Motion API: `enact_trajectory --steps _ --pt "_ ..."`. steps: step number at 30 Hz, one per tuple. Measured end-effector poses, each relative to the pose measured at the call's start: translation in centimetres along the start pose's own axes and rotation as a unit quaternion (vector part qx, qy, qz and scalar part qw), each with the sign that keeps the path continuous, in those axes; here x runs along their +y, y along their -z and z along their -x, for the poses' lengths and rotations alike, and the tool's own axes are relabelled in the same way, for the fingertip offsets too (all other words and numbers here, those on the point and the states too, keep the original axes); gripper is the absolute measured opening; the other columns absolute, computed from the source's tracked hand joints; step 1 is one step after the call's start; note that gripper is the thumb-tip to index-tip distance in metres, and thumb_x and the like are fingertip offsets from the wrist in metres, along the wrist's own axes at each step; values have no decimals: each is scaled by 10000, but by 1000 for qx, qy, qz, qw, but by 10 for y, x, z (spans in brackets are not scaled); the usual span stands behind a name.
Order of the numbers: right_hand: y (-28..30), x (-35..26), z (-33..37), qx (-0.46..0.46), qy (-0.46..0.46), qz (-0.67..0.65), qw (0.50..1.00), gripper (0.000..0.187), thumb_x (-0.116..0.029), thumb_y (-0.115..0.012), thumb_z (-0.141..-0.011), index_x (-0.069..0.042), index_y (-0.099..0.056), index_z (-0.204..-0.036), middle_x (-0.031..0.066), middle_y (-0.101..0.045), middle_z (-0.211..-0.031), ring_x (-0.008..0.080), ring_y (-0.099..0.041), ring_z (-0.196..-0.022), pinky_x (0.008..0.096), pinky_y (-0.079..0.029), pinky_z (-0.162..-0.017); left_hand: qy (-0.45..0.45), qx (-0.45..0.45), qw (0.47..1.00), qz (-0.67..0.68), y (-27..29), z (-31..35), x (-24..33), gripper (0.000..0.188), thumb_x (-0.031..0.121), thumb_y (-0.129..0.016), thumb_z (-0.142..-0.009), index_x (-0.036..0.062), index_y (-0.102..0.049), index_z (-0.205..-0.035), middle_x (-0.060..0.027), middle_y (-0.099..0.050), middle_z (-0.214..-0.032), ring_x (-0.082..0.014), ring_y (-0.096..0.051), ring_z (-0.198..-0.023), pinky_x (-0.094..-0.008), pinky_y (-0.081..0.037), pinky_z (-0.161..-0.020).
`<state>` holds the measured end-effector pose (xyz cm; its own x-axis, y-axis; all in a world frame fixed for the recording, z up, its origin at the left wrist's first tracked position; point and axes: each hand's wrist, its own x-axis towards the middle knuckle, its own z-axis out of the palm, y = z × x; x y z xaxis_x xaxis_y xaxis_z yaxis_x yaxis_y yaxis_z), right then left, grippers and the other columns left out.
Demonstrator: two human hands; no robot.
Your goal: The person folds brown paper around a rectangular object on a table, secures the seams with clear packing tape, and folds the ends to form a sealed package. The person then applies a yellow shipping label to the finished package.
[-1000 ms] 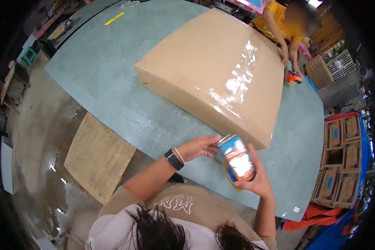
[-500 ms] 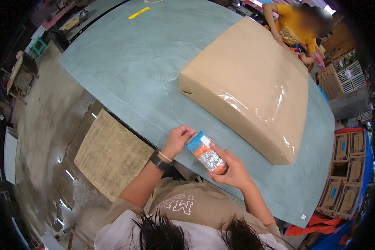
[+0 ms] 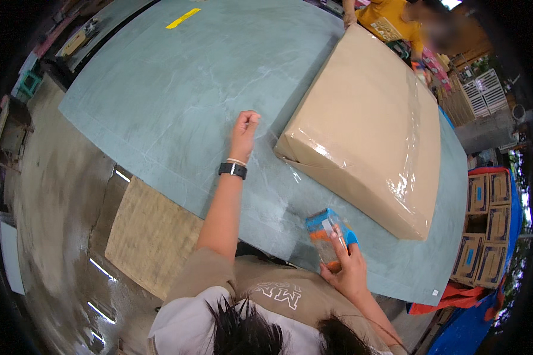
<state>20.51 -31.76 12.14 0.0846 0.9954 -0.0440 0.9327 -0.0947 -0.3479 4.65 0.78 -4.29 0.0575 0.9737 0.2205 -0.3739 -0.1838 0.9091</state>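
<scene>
A large flat package [image 3: 367, 124] wrapped in brown paper and clear tape lies on a grey-green table [image 3: 177, 100]. My right hand [image 3: 346, 269] grips a tape dispenser [image 3: 326, 236] with a blue and orange body, held near the table's front edge below the package's near corner. My left hand [image 3: 244, 129], a black watch on its wrist, is stretched out over the table with the fingers pinched together, left of the package's near-left corner. A faint clear strip seems to run from that corner, but I cannot tell whether the fingers hold it.
Another person in a yellow shirt [image 3: 391, 21] stands at the package's far side, a hand near its right edge. A brown mat [image 3: 151, 236] lies on the wet floor to my left. Stacked cardboard boxes [image 3: 485, 219] and a blue tarp sit at the right.
My left hand left the tape dispenser and reached forward over the table, left of the package. The view swung so the package now sits farther right.
</scene>
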Motion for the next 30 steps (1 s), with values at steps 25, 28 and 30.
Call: enact_trajectory --steps 25,28,30 --pt "114 266 233 39 -131 267 954 850 -31 -714 -469 -273 -447 -1239 71 -445 -752 265 -471 -684 379 -399 -592 185 75 980 -11 -49 23 24 694 541 -159 -906 -16 -380 -1257 -144 -423 -1276 -248 -381 -1184 -360 -242 -1018" --pt "121 308 248 50 -121 256 958 854 -25 -707 -470 -278 -443 -1242 69 -430 -741 256 -467 -685 365 -399 -593 105 158 981 -47 -74 33 31 724 561 -182 -894 -34 -319 -1283 -182 -334 -1331 -288 -359 -1196 -376 -236 -1019" --pt "116 332 240 54 -104 222 968 843 -15 -696 -495 -293 -436 -1247 61 -428 -736 241 -458 -676 358 -391 -591 -41 226 966 -123 -93 40 33 729 559 -208 -893 -42 -278 -1299 -198 -254 -1373 -321 -308 -1230 -406 -220 -1024"
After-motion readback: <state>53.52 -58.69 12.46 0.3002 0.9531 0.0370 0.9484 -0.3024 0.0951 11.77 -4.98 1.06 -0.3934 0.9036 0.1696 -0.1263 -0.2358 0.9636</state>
